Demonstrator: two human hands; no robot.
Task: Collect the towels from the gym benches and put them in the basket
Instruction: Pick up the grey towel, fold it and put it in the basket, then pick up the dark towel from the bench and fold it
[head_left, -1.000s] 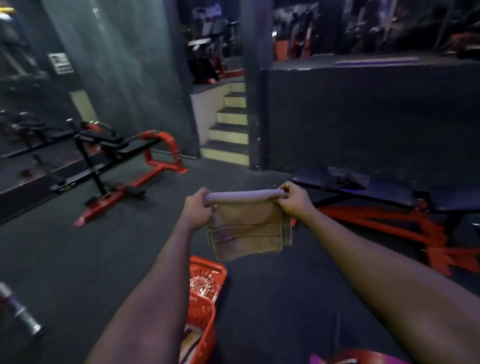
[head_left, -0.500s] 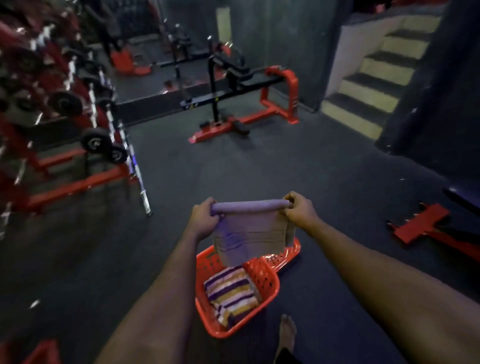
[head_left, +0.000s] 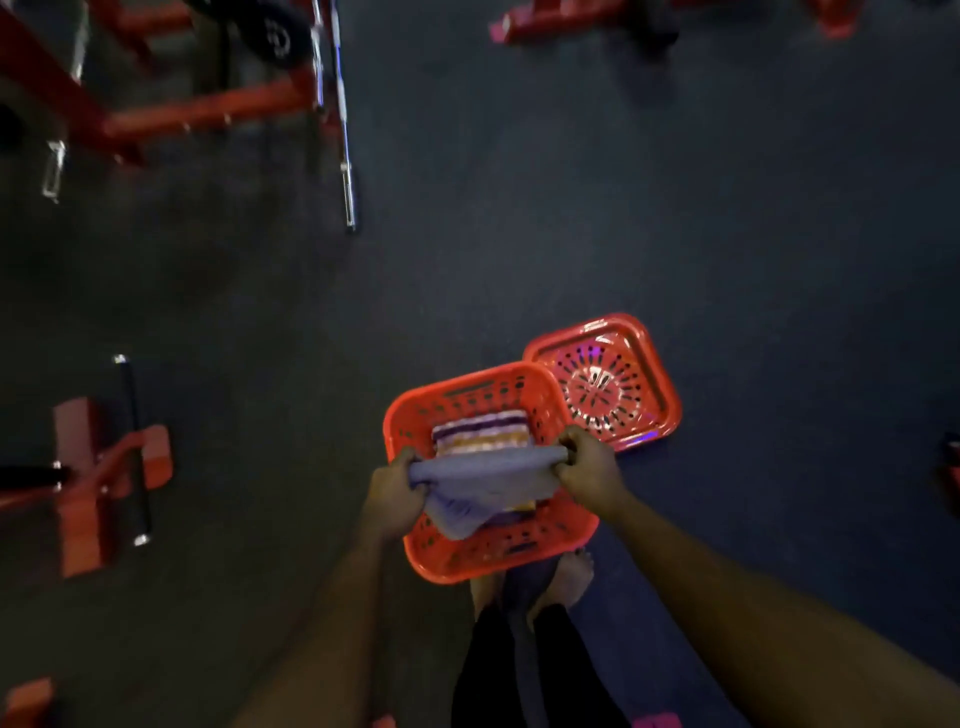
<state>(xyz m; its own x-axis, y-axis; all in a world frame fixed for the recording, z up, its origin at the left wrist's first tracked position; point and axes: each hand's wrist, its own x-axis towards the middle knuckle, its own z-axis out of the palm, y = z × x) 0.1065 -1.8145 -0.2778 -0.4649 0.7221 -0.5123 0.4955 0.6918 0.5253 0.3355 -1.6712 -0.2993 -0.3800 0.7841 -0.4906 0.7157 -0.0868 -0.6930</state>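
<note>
A: What's in the basket?

B: The red slotted basket (head_left: 498, 560) sits on the floor, just below the middle of the view. A folded striped towel (head_left: 480, 431) with purple, white and orange bands lies inside against the 12 o'clock wall. A grey towel (head_left: 483, 483) is held above the 6 o'clock half.

A: How are the hands?

B: The left hand (head_left: 395, 491) is curled round the grey towel's 9 o'clock end. The right hand (head_left: 589, 467) pinches the 3 o'clock end. The cloth sags between them into the basket. I cannot tell whether it touches the striped one.

A: Anything beside it?

B: A red perforated lid (head_left: 605, 389) lies flat at 1 o'clock from the basket, right against its corner.

A: And the room?

B: The floor (head_left: 571, 208) is dark. A red steel frame (head_left: 197, 111) stands at 11 o'clock of the view, and a chrome bar (head_left: 343, 130) runs down beside it. A red machine foot (head_left: 104, 478) is at 9 o'clock, and another red base (head_left: 561, 23) is at 12 to 1 o'clock.

A: What's unclear?

B: The person's bare feet (head_left: 571, 577) show at 6 o'clock of the basket, partly hidden by its rim. The frames are cut off at the edges of the view, and everything is dim and blurred.
</note>
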